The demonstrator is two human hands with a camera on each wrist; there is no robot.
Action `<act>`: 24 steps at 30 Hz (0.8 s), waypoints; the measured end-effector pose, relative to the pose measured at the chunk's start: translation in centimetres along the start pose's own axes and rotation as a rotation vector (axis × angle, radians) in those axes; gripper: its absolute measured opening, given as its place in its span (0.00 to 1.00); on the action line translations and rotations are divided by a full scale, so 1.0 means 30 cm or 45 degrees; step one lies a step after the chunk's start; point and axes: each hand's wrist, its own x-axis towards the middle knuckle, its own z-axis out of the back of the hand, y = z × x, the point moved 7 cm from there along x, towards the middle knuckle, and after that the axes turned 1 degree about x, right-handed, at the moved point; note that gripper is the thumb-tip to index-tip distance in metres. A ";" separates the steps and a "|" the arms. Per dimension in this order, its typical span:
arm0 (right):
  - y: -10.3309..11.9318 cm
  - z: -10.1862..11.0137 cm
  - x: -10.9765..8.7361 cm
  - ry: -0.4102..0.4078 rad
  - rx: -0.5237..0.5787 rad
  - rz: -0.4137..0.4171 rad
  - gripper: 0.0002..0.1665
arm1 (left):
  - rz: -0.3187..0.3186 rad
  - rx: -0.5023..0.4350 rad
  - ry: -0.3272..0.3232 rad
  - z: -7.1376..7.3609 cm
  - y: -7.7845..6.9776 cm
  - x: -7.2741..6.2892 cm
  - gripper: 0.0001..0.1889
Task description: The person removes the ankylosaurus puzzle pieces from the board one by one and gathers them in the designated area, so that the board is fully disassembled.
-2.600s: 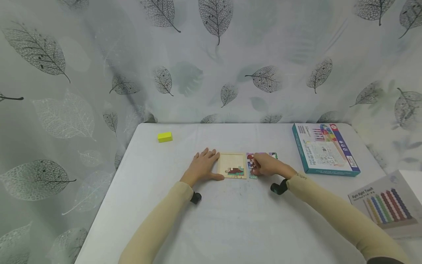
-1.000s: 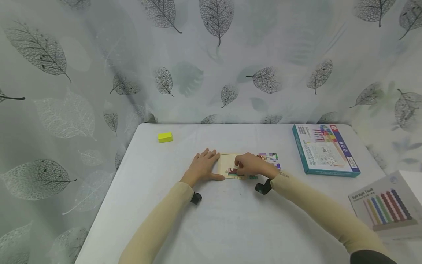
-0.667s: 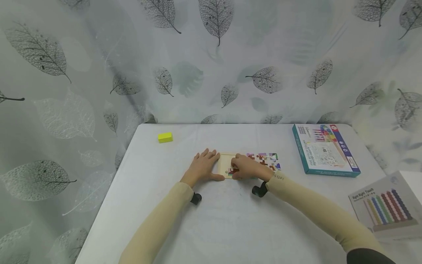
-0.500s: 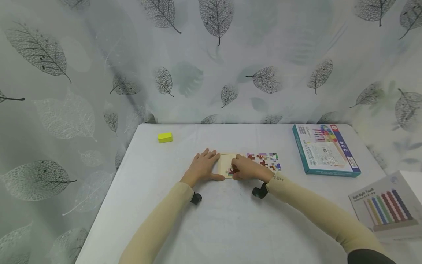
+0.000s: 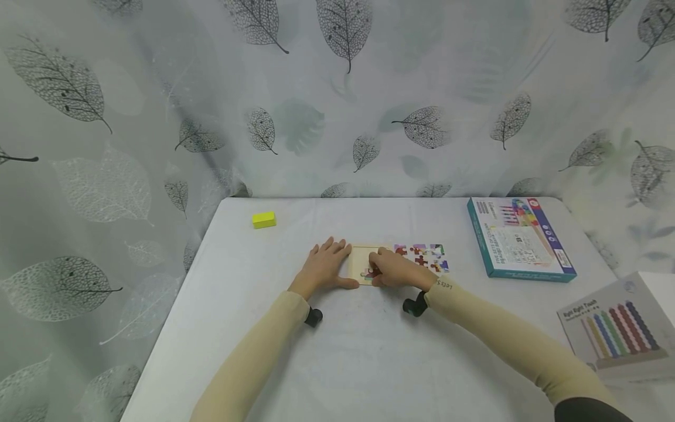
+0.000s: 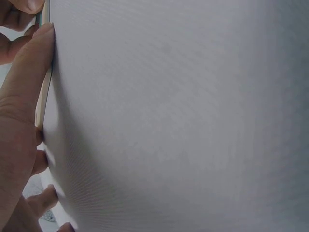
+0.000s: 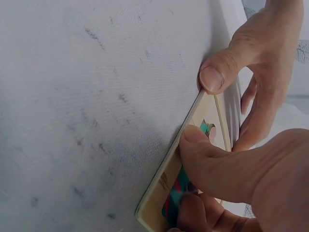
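A shallow wooden puzzle tray (image 5: 357,257) lies flat mid-table, a few assembled pieces showing along its near side. My left hand (image 5: 325,266) rests at its left edge with fingers spread; in the left wrist view the thumb (image 6: 34,67) lies along the tray's near rim. My right hand (image 5: 398,269) is over the tray's right part with curled fingers. Seen from the right wrist, its thumb (image 7: 207,164) touches the near rim while the bent fingers hold a colourful puzzle piece (image 7: 173,205) down in the tray. My fingers partly hide that piece.
Several loose puzzle pieces (image 5: 422,261) lie right of the tray, partly behind the right hand. A yellow block (image 5: 264,220) sits at the back left. A teal-sided box (image 5: 522,240) lies at the back right, and a grey box (image 5: 614,325) stands at the right edge.
My right hand moved left from the loose pieces onto the tray, then shifted slightly further left and has stayed there. The left hand has kept its place.
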 end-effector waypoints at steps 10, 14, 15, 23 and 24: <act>0.004 0.009 -0.004 -0.013 0.014 -0.020 0.18 | 0.000 0.012 0.001 0.000 -0.001 0.002 0.54; 0.001 0.009 -0.009 -0.021 0.048 -0.025 0.17 | 0.003 0.010 0.006 0.000 -0.001 0.002 0.54; -0.001 0.008 -0.010 -0.020 0.052 -0.022 0.16 | 0.004 0.009 0.008 -0.001 -0.001 0.002 0.54; -0.018 0.000 -0.009 0.014 0.030 0.002 0.11 | 0.013 0.013 0.021 0.001 -0.004 0.000 0.55; -0.018 0.001 -0.010 0.015 0.034 0.003 0.10 | 0.012 0.014 0.021 0.001 -0.004 0.000 0.54</act>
